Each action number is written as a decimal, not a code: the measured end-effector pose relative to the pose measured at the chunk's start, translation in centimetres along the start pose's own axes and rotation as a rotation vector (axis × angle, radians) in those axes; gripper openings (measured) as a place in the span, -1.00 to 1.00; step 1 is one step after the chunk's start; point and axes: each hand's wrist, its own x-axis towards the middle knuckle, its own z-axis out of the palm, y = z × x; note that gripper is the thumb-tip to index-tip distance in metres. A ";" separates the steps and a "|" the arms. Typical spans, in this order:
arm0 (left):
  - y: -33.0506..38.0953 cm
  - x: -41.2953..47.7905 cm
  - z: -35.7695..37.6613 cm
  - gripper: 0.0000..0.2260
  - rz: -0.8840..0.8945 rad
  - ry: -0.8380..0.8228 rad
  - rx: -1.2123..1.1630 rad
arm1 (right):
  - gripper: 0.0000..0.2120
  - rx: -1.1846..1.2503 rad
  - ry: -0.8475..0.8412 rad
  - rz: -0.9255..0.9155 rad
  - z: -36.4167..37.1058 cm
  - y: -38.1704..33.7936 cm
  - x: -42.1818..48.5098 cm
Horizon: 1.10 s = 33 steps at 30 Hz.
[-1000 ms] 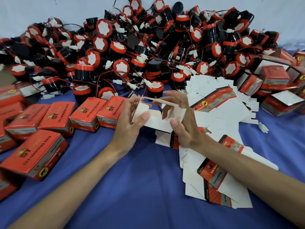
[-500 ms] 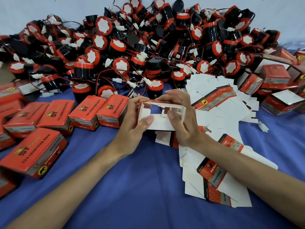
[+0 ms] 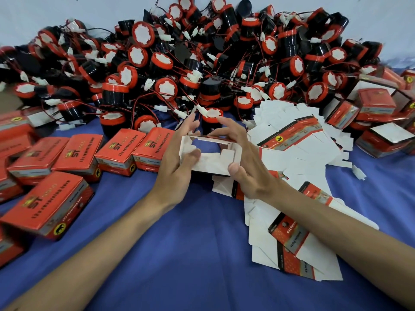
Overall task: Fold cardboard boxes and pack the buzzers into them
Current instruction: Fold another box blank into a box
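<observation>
At frame centre our left hand (image 3: 177, 167) and right hand (image 3: 244, 167) both pinch a half-opened, empty white-and-red cardboard box (image 3: 208, 163). Closed red cardboard boxes (image 3: 78, 153) line the left. The heap of black-and-red round buzzers (image 3: 202, 63) above and the flat white carton blanks (image 3: 303, 153) at right suggest most work remains.

Both bare forearms reach forward from the lower corners and converge. The left hand (image 3: 177, 167) pinches the left end of the cardboard box (image 3: 208, 164), thumb in front, fingers raised behind. The right hand (image 3: 249, 173) grips its right end, fingers arched over the far edge.
</observation>
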 end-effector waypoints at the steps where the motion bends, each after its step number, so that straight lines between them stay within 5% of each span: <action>1: 0.1 -0.3 0.1 -0.58 -0.042 0.068 -0.047 | -0.25 0.014 -0.010 0.006 0.0 0.0 0.0; 5: -2.0 -0.3 -1.0 -0.60 -0.200 0.126 0.004 | -0.10 0.103 -0.110 0.023 0.0 0.1 0.2; 9: -1.6 0.4 -1.0 -0.66 -0.029 0.077 -0.014 | -0.12 0.125 -0.135 0.066 0.0 -0.3 0.3; 12: -1.1 0.3 -0.9 -0.70 0.020 0.011 -0.054 | -0.23 0.139 -0.081 0.091 0.0 -0.4 0.2; 19: -1.0 0.0 -1.0 -0.47 0.081 -0.082 -0.024 | -0.69 0.078 0.018 0.116 -0.1 -0.2 0.4; 25: -0.6 -0.4 -0.9 -0.23 0.099 -0.154 -0.035 | -0.71 0.013 0.061 0.087 -0.1 0.0 0.3; 33: -0.6 -0.3 -1.0 -0.38 0.118 -0.177 -0.023 | -0.72 0.027 0.046 0.108 -0.1 -0.3 0.3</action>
